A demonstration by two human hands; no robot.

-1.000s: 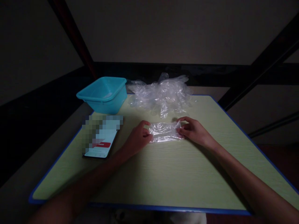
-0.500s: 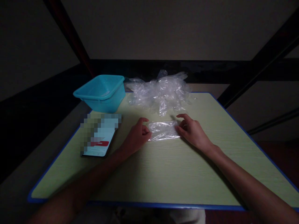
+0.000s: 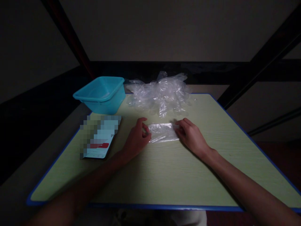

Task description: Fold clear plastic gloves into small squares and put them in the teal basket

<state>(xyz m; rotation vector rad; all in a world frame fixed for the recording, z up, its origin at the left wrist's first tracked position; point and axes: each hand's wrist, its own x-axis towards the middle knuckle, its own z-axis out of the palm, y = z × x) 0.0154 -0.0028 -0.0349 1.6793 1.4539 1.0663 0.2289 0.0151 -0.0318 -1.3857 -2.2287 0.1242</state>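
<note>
A folded clear plastic glove (image 3: pixel 163 132) lies as a flat, shiny strip on the table in front of me. My left hand (image 3: pixel 138 136) is at its left end, thumb and curled fingers closed on the edge, while the index finger arches above. At the opposite end, my right hand (image 3: pixel 193 135) has its fingertips and thumb drawn together on the plastic. Just beyond the strip sits a loose heap of clear plastic gloves (image 3: pixel 162 92), with some finger shapes showing.
A turquoise plastic basin (image 3: pixel 105 105) stands at the table's back left corner. Nearer on the left lies a phone (image 3: pixel 101 138) with a lit screen, partly pixelated. The pale green table (image 3: pixel 169 179) has a blue edge. Dark bars and a wall stand behind.
My right hand's index finger has come down from its raised pose to the strip's right end. My left hand has barely moved. The view has shifted slightly.
</note>
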